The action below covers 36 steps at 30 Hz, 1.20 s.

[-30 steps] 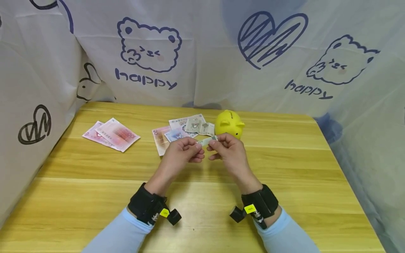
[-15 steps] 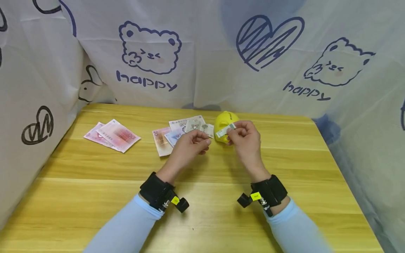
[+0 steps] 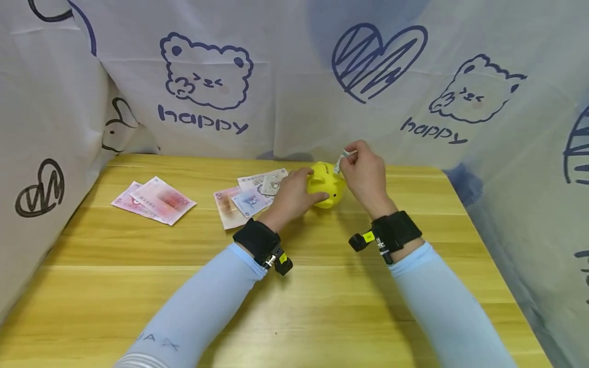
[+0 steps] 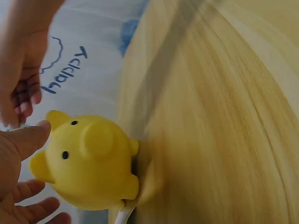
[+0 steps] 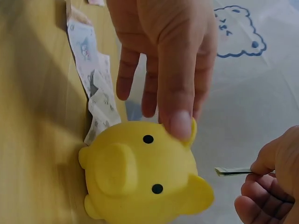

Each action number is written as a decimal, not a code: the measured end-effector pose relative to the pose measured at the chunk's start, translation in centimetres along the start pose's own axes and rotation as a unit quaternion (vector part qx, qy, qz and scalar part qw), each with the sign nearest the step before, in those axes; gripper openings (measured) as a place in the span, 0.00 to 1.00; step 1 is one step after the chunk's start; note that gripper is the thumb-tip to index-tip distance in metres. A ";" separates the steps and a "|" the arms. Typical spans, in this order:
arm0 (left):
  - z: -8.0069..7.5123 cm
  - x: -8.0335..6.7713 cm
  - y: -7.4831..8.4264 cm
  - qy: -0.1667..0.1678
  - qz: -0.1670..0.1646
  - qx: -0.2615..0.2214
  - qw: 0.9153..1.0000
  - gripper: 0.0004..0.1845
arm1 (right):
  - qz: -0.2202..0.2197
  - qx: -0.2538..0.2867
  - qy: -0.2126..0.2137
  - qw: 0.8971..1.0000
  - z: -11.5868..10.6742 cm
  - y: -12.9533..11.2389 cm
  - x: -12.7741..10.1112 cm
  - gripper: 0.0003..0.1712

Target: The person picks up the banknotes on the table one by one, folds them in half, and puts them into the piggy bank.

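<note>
A yellow piggy bank point(image 3: 327, 193) with a slot on its back stands at the far side of the table. My left hand point(image 3: 293, 194) is spread at its left side. In the right wrist view the left thumb point(image 5: 180, 123) overlaps the pig's ear, and the other fingers reach out fairly straight. My right hand point(image 3: 367, 171) pinches a folded banknote point(image 5: 231, 171) between thumb and fingers. It holds the note above and to the right of the piggy bank, near the slot in the head view.
Several banknotes point(image 3: 252, 200) lie overlapping just left of the piggy bank, partly behind the left hand. Farther left lie two reddish banknotes point(image 3: 163, 200). A white printed cloth point(image 3: 294, 102) hangs behind the wooden table point(image 3: 313, 306) and along its sides.
The left hand has let go of the folded banknote and moved to the piggy bank. The right hand has carried the note up and right, to beside the bank's top.
</note>
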State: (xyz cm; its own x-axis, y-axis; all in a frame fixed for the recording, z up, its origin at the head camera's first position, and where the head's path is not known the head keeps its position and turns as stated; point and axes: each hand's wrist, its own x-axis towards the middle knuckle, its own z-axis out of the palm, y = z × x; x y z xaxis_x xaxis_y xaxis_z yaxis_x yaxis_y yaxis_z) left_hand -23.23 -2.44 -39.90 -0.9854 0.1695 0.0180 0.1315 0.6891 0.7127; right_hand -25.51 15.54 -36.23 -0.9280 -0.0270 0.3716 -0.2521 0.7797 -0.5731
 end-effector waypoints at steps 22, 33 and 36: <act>1.7 0.6 -0.1 0.039 0.018 0.028 0.999 0.34 | -0.012 -0.097 -0.030 0.995 2.3 -1.5 1.9 0.16; 1.6 0.7 -0.2 0.043 0.032 0.050 0.997 0.33 | -0.015 -0.090 -0.040 0.995 3.4 -0.9 2.1 0.17; 1.6 0.8 -0.3 0.046 0.035 0.055 0.997 0.32 | -0.019 -0.095 -0.046 0.994 3.8 -0.7 1.9 0.16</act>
State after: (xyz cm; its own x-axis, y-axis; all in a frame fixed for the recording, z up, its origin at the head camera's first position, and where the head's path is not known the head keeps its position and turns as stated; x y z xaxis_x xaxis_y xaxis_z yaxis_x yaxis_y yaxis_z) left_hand -23.84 -1.42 -41.22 -0.9783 0.1579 0.1340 0.2071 0.7520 0.6258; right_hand -28.10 12.55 -37.89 -0.9422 -0.1099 0.3165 -0.2399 0.8808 -0.4083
